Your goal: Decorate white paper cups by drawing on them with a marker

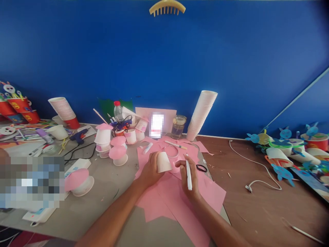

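Note:
My left hand (152, 168) is wrapped round a white paper cup (163, 162), which is turned with its narrow end up. In my right hand (190, 178) is a white marker (189, 173), held slanted like a pen, a short way right of the cup. Both hands are over pink paper sheets (177, 202), some cut with jagged edges. Behind them on the paper lie a second pen (175, 144) and another white marker (148, 148). A black hair tie (202, 168) rests right of my right hand.
Cups with pink paper tops (118, 153) stand to the left. A tall stack of paper cups (202, 115) leans near a glass jar (178, 126). A white power strip (43, 211), a glue gun (78, 135) and a white cable (257, 161) lie around. Blue paper figures (284, 173) crowd the right.

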{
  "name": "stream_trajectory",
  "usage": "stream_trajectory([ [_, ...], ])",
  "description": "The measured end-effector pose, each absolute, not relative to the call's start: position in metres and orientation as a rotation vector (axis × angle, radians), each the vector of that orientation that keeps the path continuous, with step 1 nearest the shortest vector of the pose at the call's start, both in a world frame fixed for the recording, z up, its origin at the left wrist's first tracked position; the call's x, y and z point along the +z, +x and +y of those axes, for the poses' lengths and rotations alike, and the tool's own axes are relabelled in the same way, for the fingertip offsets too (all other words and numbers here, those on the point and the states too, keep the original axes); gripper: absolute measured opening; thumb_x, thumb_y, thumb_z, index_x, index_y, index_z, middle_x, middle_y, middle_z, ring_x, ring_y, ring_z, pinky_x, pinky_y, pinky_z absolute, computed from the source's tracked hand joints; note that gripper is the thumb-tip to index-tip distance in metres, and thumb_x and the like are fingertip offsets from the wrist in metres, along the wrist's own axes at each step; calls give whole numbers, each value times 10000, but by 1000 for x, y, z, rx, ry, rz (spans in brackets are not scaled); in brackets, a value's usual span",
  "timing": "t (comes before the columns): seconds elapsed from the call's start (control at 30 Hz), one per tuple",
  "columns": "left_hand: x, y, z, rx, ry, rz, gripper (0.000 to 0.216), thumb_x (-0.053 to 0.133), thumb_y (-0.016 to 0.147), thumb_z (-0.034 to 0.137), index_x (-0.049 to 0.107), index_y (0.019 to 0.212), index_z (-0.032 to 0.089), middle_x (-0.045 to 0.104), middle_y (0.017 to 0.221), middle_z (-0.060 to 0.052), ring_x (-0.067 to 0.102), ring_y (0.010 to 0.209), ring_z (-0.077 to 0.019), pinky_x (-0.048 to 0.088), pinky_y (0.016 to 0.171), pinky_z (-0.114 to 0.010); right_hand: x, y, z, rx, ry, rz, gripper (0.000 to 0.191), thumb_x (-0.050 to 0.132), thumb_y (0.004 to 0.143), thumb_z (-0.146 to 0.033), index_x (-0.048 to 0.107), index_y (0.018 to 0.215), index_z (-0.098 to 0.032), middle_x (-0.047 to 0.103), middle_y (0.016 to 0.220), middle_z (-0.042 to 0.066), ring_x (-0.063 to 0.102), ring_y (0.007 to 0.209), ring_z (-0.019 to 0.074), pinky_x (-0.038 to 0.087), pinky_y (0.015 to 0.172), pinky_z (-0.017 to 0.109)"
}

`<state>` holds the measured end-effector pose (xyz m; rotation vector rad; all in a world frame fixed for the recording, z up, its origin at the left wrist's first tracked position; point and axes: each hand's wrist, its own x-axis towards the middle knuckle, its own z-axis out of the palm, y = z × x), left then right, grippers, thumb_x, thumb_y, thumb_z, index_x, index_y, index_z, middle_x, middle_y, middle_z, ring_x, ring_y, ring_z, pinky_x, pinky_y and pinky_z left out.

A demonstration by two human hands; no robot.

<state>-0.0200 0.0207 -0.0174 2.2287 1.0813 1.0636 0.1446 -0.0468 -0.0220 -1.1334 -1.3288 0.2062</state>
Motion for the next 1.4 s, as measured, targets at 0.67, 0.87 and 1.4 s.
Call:
stream_trajectory([
  [0.67,-18,-10,12,1194,1938,959,723,730,729,419,353,1323,250,516,1298,-152,595,1070,-281,532,814,-391,-28,145,-46,-30,-1079,-1559,535,517,877,-85,382,1372,-239,554,936,43,603,885,186,511,853,411],
  [0.87,-14,-9,8,1074,1828,960,813,785,671,438,336,1319,242,525,1256,-140,608,991,-264,537,739,-368,-30,148,-45,-150,-1074,-1591,481,485,887,-101,423,1351,-211,590,922,53,611,812,179,545,759,361],
  [1.4,-5,-14,6,907,2073,975,748,713,739,490,356,1344,232,452,1332,-143,478,1256,-318,469,1001,-490,-35,161,-44,-256,-1132,-1766,528,452,877,-79,411,1376,-246,642,1060,117,626,923,267,542,790,469],
])
